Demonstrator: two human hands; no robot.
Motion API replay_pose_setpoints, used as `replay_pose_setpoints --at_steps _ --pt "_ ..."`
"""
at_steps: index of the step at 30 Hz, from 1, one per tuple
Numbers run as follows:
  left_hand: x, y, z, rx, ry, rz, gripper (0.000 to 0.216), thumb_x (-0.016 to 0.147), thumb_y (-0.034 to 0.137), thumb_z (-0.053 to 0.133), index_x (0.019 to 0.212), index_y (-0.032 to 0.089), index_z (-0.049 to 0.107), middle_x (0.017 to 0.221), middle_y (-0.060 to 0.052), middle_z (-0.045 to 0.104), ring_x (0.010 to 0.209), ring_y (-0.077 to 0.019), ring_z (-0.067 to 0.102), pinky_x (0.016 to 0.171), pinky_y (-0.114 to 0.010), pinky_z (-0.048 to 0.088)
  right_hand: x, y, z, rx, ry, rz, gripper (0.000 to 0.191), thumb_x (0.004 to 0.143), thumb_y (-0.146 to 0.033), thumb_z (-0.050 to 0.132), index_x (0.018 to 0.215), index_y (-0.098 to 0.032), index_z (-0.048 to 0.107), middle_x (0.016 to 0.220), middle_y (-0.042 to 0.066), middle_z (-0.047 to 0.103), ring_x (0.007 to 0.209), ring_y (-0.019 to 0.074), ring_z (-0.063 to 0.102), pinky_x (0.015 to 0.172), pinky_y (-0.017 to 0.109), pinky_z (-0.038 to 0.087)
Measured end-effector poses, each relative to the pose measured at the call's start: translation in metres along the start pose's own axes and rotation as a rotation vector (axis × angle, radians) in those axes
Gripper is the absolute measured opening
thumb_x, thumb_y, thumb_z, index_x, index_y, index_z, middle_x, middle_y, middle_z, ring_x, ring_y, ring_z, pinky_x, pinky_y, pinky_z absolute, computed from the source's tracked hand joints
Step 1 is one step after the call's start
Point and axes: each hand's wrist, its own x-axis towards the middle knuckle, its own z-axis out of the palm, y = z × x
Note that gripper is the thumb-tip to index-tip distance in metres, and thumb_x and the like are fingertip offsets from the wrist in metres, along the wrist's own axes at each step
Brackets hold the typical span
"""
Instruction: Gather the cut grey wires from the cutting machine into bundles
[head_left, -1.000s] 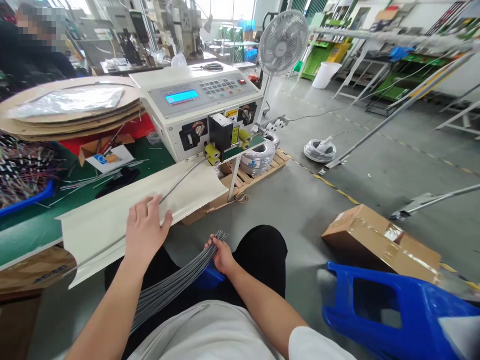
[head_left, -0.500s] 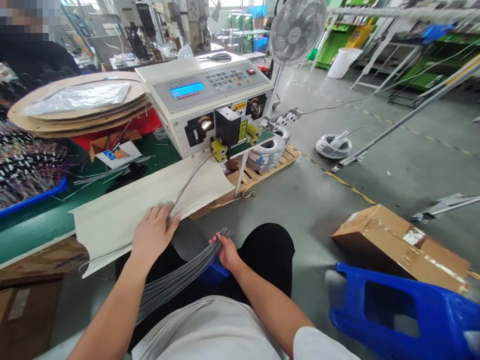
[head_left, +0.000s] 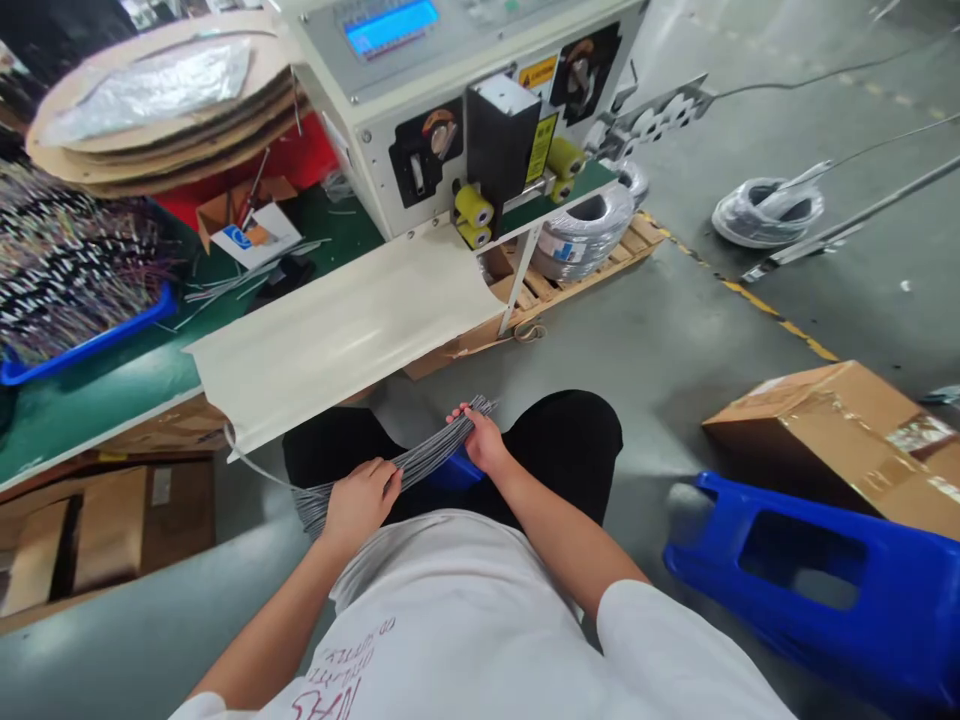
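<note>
A bundle of thin grey cables [head_left: 431, 455] lies across my lap. My right hand [head_left: 484, 438] is closed around its upper end, where the cut tips poke out past the fingers. Farther down the same bundle, my left hand [head_left: 364, 503] is wrapped over the cables, its fingertips partly hidden. One single grey cable [head_left: 259, 468] curves from the end of the cream metal trough [head_left: 345, 325] to the bundle. Beyond the trough stands a wire-cutting machine [head_left: 367, 150] with a lit blue display and yellow rollers [head_left: 474, 205].
Round cardboard discs [head_left: 67, 140] and a blue bin [head_left: 97, 340] of wire pieces sit on the green table at left. Wrapped cable coils [head_left: 581, 240] rest on a pallet. At right are a carton [head_left: 810, 420] and a blue plastic stool [head_left: 795, 590].
My left hand has left the cable on the trough and come down onto the bundle. No cable spans the trough from the rollers now. The view has tilted downward.
</note>
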Motion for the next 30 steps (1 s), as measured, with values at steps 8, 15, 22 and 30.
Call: replay_pose_setpoints --at_steps 8,15,22,30 --pt "-0.016 -0.011 0.011 -0.077 0.02 -0.009 0.029 0.102 0.035 0.042 0.088 0.022 0.063 0.085 -0.002 0.066 0.082 -0.0152 0.061 0.069 -0.029 0.041 0.001 0.002 -0.001 -0.032 0.061 0.026 0.015 0.074 -0.021 0.071 0.087 -0.02 0.064 0.081 0.001 0.073 0.083 0.0205 0.073 0.078 0.034 0.058" --pt "-0.016 -0.009 0.02 -0.116 0.092 0.012 0.028 0.102 0.034 0.042 0.09 0.021 0.063 0.087 -0.003 0.067 0.085 -0.0165 0.061 0.074 -0.028 0.044 0.002 0.012 -0.002 -0.073 0.127 -0.055 0.028 0.067 -0.029 0.085 0.082 -0.021 0.063 0.07 -0.002 0.068 0.072 0.0189 0.07 0.072 0.034 0.058" --pt "-0.018 -0.014 0.024 -0.092 -0.005 0.026 0.03 0.103 0.035 0.038 0.094 0.024 0.065 0.089 -0.003 0.067 0.087 -0.0172 0.06 0.074 -0.03 0.043 0.001 0.011 -0.001 -0.085 0.109 -0.076 0.029 0.074 -0.034 0.081 0.094 -0.019 0.067 0.084 0.005 0.076 0.071 0.0179 0.069 0.073 0.035 0.058" --pt "-0.02 -0.02 0.025 0.032 -0.055 0.043 0.03 0.102 0.035 0.04 0.095 0.025 0.067 0.086 -0.004 0.064 0.088 -0.0196 0.056 0.072 -0.031 0.04 -0.002 0.005 0.003 -0.074 0.114 -0.042 0.029 0.075 -0.039 0.08 0.095 -0.022 0.068 0.083 0.001 0.074 0.077 0.0181 0.071 0.072 0.032 0.057"
